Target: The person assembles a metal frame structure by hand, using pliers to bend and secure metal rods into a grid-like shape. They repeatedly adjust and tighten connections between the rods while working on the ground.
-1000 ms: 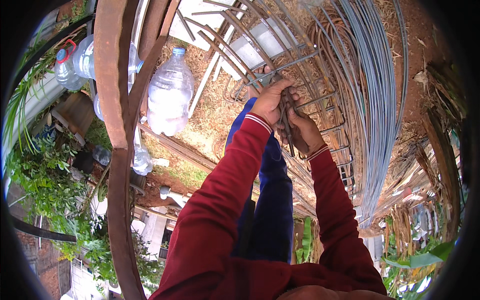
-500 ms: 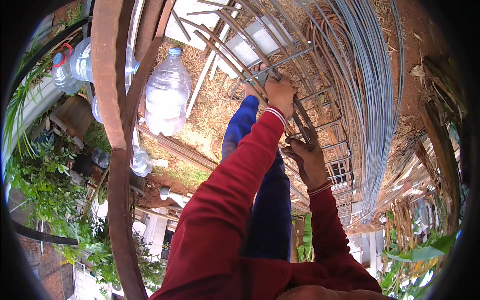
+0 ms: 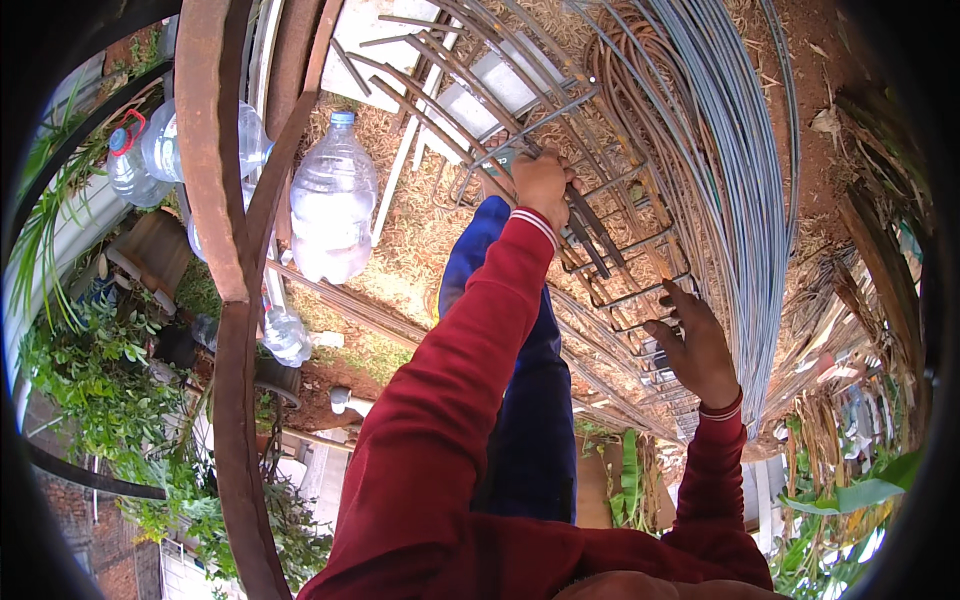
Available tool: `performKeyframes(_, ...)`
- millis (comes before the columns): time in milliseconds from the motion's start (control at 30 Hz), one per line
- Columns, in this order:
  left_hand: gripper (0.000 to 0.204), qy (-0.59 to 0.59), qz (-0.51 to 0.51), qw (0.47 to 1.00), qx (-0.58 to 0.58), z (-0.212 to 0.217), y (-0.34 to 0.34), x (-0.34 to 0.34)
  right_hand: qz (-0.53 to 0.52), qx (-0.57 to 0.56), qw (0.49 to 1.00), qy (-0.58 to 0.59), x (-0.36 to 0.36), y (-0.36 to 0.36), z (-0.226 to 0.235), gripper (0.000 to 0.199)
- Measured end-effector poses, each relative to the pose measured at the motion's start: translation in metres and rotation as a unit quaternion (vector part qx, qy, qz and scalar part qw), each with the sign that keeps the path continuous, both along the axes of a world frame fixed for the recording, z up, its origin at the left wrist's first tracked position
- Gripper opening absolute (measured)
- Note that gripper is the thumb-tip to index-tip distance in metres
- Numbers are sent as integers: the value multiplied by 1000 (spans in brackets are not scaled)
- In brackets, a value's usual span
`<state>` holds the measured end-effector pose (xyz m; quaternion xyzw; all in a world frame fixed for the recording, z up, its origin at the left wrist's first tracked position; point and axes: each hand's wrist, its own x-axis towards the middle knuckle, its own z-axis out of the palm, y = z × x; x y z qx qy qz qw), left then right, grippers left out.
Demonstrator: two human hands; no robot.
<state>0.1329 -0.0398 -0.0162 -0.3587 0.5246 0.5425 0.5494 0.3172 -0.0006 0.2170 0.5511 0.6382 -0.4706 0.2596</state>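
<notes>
Head view, left hand (image 3: 542, 185) gripping pliers (image 3: 590, 232), right hand (image 3: 697, 345) open beside rebar cage (image 3: 640, 270)

Rebar cage (image 3: 620, 270) bars close-set; wire coil (image 3: 740, 180) blocks right

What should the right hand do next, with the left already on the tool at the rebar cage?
Probably bring the right hand onto the rebar cage to steady it: it hovers open beside the stirrups, while the left hand grips a dark tool against the bars.
</notes>
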Motion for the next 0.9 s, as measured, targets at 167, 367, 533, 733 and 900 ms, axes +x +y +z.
performKeyframes(167, 16, 127, -171, 976, -44, -59, -18, 28, 111, 81, 990, -20, -93, -10, -67, 81)
performKeyframes(367, 23, 131, -150, 971, -134, -11, 9, 13, 18, 89, 992, -91, -101, -30, -126, 35)
performKeyframes(533, 38, -48, -173, 984, 22, 39, 3, -39, -168, -102, 979, 48, -97, -29, -115, 30)
performKeyframes(733, 37, -239, -11, 956, 172, 29, -15, -35, -394, -356, 840, 109, -98, -16, -112, 23)
performKeyframes(900, 31, -180, -6, 975, 132, 21, -5, -19, -338, -331, 875, 102, -79, 5, -117, 42)
